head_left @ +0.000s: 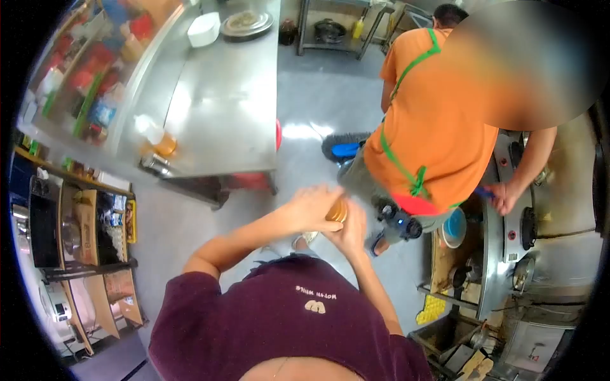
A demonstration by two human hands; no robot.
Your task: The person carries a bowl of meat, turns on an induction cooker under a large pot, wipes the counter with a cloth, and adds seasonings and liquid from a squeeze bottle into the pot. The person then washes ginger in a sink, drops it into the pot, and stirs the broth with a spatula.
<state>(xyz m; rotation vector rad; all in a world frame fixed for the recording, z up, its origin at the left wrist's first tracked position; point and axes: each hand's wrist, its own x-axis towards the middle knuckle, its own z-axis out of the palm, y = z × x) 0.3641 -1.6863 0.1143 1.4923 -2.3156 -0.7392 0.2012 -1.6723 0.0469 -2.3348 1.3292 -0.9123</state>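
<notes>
In front of my chest, both hands are wrapped around a small amber jar [337,212]. My left hand [311,209] covers its top and left side, with the thumb across the front. My right hand [348,233] holds it from the right and below. Between the two hands only the jar's ribbed orange-brown side shows; the rest is hidden by my fingers. The jar is held over the grey floor [305,82], away from the steel table.
A steel table [222,120] at the left bears a squeeze bottle [164,143], a white container [203,30] and a covered plate [246,24]. A co-worker in an orange shirt [438,114] stands close at the right, beside the stove [508,216]. Shelves [82,222] stand at far left.
</notes>
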